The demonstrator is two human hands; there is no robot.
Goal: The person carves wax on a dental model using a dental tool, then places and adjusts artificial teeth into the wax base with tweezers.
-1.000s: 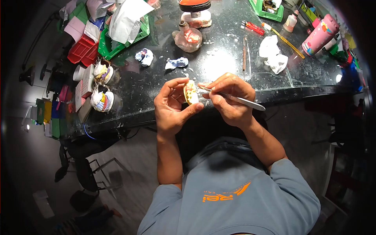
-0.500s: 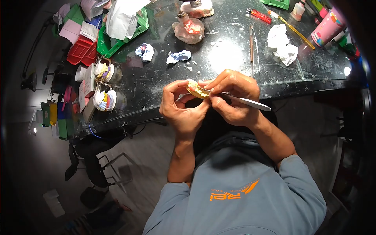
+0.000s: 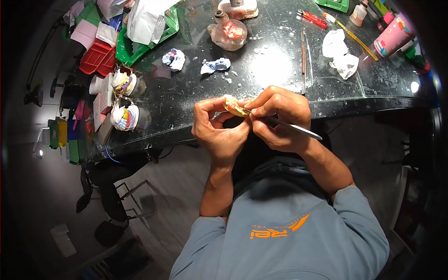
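Observation:
A small yellowish dental model (image 3: 236, 108) with a pinkish patch is pinched between the thumb and fingers of my left hand (image 3: 220, 130), just past the table's front edge. My right hand (image 3: 282, 120) grips a slim metal tool (image 3: 298, 129) like a pen, its broad silver end sticking out to the lower right. The tool's tip is at the model's right side, partly hidden by my fingers. Beyond my hands, a crumpled bluish-white piece (image 3: 215, 66) and another one (image 3: 173, 60) lie on the dark table (image 3: 186, 98).
Two dental models in holders (image 3: 124, 117) stand at the left. A glass flask-like burner (image 3: 227, 35), thin tools (image 3: 304, 60), crumpled white tissue (image 3: 340, 53), a red lighter (image 3: 313, 19) and a pink bottle (image 3: 394, 35) are farther back. A green tray (image 3: 125, 49) holds papers.
The model in my left hand has turned from upright to tilted, its side now facing up. Both hands sit slightly farther right in view, and my right hand's tool has come against the model.

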